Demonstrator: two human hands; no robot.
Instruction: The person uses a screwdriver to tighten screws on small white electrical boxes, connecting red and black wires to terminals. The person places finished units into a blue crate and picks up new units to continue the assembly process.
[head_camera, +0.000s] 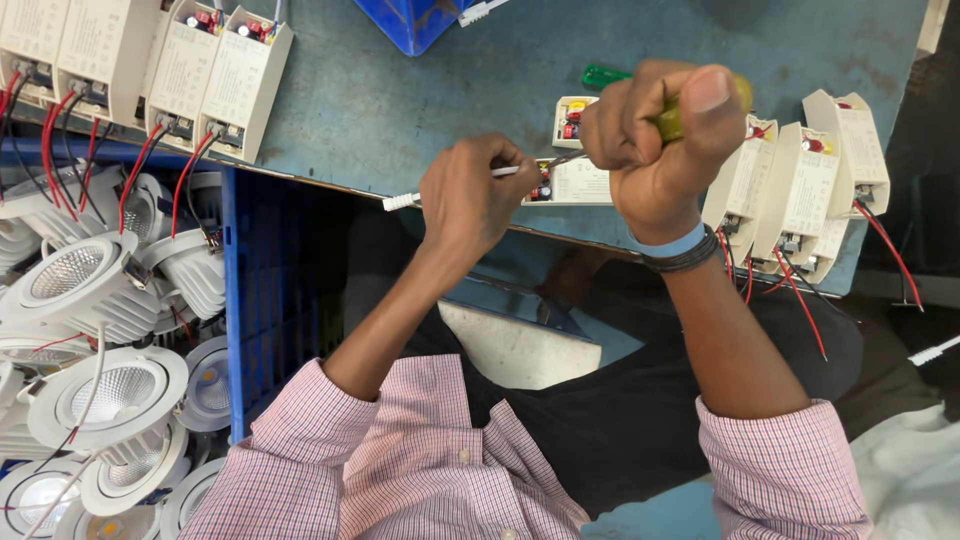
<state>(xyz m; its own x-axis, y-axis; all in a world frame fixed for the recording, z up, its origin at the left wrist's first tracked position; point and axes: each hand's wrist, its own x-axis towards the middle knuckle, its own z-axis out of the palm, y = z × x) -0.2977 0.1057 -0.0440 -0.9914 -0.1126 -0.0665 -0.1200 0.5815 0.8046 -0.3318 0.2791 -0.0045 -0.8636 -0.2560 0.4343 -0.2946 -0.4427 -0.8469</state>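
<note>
Screwdriver (690, 105), one; two hands

Left hand (475, 195) fingers pinched together, right hand (660, 135) clenched in a fist, forearms converging

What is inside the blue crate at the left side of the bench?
The blue crate holds many round white downlight fixtures with reflectors, finned bodies and red and white wires, piled together. The crate's bottom and any lower layers are covered by the lamps above.

Bare tabletop (400, 100) lies open between the white driver boxes (215, 75) at far left and another row of boxes (810, 190) at right; a blue crate (415, 20) blocks the far edge.
</note>
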